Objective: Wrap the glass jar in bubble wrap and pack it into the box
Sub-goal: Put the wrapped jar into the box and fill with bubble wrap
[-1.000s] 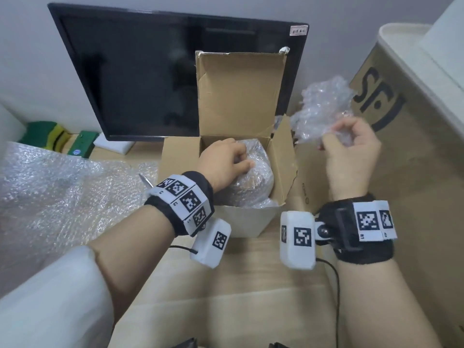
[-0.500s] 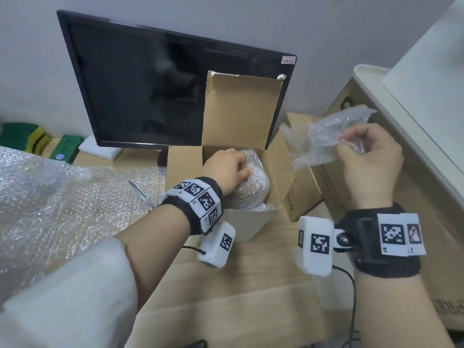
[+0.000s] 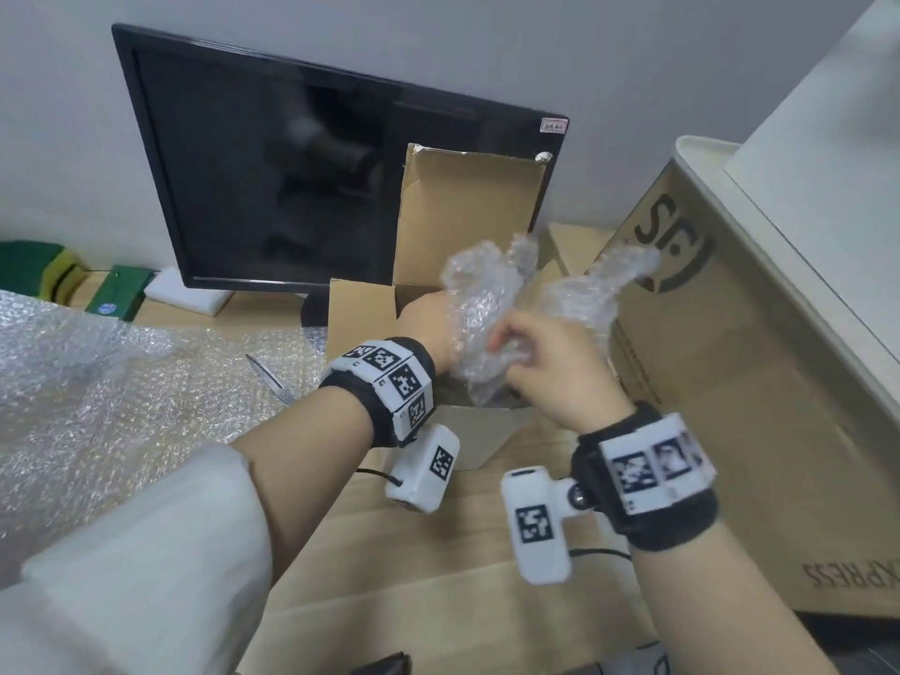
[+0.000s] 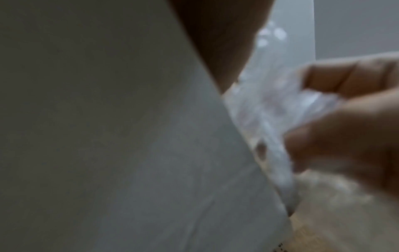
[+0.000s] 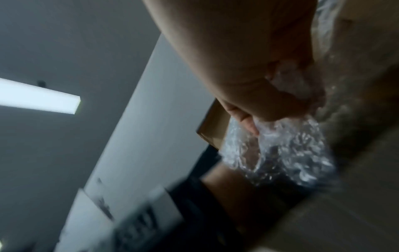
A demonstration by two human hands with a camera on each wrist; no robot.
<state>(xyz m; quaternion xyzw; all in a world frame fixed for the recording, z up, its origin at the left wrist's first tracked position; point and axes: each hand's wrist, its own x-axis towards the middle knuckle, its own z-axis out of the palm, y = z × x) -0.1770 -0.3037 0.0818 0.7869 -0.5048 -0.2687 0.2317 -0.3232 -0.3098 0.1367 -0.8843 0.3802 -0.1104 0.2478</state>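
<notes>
The small cardboard box [image 3: 482, 438] stands open in front of the monitor, its back flap upright. My right hand [image 3: 506, 345] pinches a crumpled loose piece of bubble wrap [image 3: 487, 289] right over the box opening; the right wrist view shows the fingers [image 5: 248, 119] closed on the wrap [image 5: 280, 153]. My left hand [image 3: 423, 324] reaches into the box from the left, its fingers hidden behind the wrap. In the blurred left wrist view the wrap [image 4: 259, 119] lies against the box wall. The wrapped jar is hidden under the hands and wrap.
A black monitor [image 3: 316, 187] stands behind the box. A large bubble wrap sheet [image 3: 121, 382] covers the table's left side, with scissors [image 3: 270, 377] lying on it. A big printed carton [image 3: 730, 372] walls off the right. Green sponges [image 3: 48, 275] sit far left.
My right hand carried the loose bubble wrap left and down from beside the big carton to above the box, covering the wrapped jar and my left hand's fingers. The left hand stayed in the box.
</notes>
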